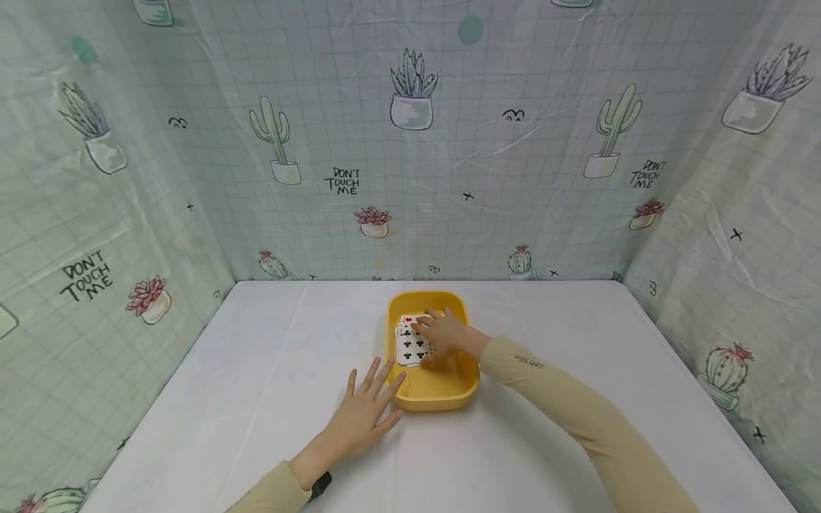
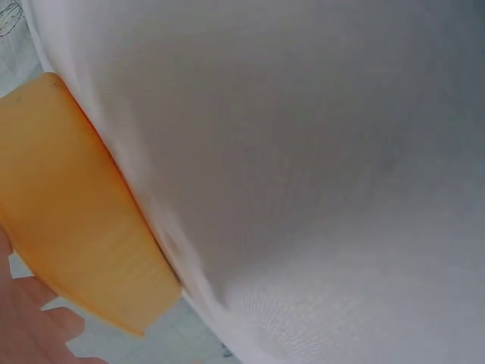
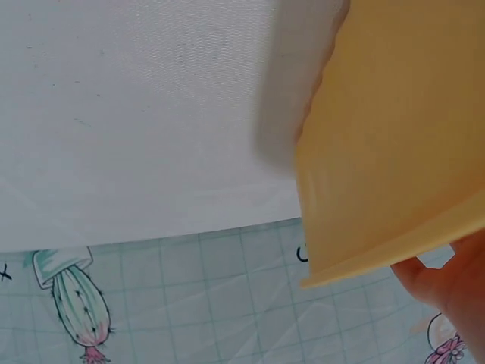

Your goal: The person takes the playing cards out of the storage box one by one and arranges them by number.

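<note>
Head view: cards (image 1: 408, 348), long axis up-frame, jut left from beneath the nearer, spread right grip (image 1: 445, 336). Left grip (image 1: 361, 417) is spread too.

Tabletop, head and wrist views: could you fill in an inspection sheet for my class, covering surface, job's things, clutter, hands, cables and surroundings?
Surface: white tabletop, faintly creased.
Job's things: playing cards inside a yellow tray; clubs and a red heart show.
Clutter: nothing seen.
Hands: left hand, fingers spread, at the tray's left rim; right hand over the cards, grip unclear.
Cables: nothing seen.
Surroundings: cactus-print backdrop behind and at both sides.
</note>
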Demonstrator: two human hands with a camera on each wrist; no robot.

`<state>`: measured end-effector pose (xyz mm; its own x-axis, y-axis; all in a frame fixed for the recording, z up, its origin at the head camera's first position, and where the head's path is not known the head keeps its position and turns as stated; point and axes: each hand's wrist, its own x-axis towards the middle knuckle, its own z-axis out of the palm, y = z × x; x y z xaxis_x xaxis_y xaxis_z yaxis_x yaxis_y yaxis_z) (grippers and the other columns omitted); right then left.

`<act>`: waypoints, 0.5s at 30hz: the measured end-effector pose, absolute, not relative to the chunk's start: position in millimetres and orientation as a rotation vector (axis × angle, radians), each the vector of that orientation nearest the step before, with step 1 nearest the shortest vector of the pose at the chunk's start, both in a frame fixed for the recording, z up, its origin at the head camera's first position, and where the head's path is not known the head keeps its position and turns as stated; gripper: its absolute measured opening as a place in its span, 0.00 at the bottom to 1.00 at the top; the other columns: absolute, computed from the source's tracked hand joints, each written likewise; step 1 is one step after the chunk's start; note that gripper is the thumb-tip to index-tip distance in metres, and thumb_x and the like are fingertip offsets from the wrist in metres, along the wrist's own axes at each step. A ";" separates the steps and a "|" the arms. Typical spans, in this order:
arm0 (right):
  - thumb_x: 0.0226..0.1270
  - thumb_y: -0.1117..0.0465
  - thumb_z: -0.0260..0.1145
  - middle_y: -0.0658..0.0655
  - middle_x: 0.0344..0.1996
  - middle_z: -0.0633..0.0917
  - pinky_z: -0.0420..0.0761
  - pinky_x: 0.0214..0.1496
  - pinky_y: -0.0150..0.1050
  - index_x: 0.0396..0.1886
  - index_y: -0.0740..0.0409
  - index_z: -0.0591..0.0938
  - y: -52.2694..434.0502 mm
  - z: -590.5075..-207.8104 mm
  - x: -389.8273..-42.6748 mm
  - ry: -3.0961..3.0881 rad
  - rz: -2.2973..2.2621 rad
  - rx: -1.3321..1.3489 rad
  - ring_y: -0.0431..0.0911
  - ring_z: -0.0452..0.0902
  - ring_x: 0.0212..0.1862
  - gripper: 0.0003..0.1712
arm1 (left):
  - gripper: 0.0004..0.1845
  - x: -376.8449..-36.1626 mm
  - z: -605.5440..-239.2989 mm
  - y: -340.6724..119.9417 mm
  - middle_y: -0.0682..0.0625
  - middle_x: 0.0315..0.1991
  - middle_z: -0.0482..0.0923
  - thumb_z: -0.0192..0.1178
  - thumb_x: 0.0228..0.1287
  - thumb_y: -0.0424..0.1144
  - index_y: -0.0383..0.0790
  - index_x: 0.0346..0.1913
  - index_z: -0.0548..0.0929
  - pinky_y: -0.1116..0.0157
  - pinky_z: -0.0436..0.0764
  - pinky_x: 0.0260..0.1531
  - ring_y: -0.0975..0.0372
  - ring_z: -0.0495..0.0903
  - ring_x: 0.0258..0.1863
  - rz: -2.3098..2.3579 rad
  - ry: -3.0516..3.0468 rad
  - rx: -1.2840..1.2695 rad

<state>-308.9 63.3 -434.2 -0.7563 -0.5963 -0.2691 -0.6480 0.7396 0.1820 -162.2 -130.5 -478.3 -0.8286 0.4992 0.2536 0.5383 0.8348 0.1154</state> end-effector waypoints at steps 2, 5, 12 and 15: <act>0.51 0.31 0.57 0.51 0.67 0.62 0.51 0.66 0.58 0.68 0.47 0.57 63.4 -434.9 -310.1 2.742 0.371 -0.982 0.52 0.50 0.70 0.47 | 0.32 -162.1 -478.0 -130.4 0.47 0.71 0.46 0.48 0.62 0.54 0.50 0.67 0.58 0.38 0.51 0.58 0.48 0.45 0.70 -0.264 -2.803 -0.800; 0.51 0.32 0.57 0.51 0.66 0.63 0.49 0.67 0.58 0.68 0.48 0.57 63.4 -435.8 -312.0 2.728 0.352 -0.965 0.52 0.49 0.70 0.47 | 0.31 -161.9 -477.4 -130.5 0.47 0.71 0.46 0.48 0.62 0.54 0.50 0.67 0.58 0.38 0.51 0.58 0.49 0.46 0.70 -0.266 -2.802 -0.803; 0.50 0.33 0.59 0.51 0.65 0.64 0.50 0.67 0.57 0.67 0.48 0.59 63.5 -439.1 -314.5 2.729 0.348 -0.974 0.52 0.51 0.69 0.47 | 0.32 -162.0 -477.5 -131.2 0.47 0.71 0.47 0.48 0.62 0.54 0.51 0.68 0.56 0.38 0.53 0.57 0.48 0.49 0.69 -0.258 -2.786 -0.817; 0.50 0.32 0.59 0.52 0.65 0.64 0.51 0.67 0.57 0.67 0.48 0.59 62.2 -440.5 -315.0 2.738 0.343 -0.966 0.52 0.52 0.69 0.47 | 0.32 -162.7 -478.5 -130.7 0.46 0.70 0.48 0.49 0.62 0.54 0.49 0.67 0.58 0.38 0.53 0.57 0.47 0.50 0.68 -0.247 -2.785 -0.814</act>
<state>-315.0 62.2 -440.5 -0.7607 -0.5861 -0.2789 -0.6368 0.7571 0.1457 -162.7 -130.7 -478.5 -0.8194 0.5085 0.2648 0.5471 0.8315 0.0961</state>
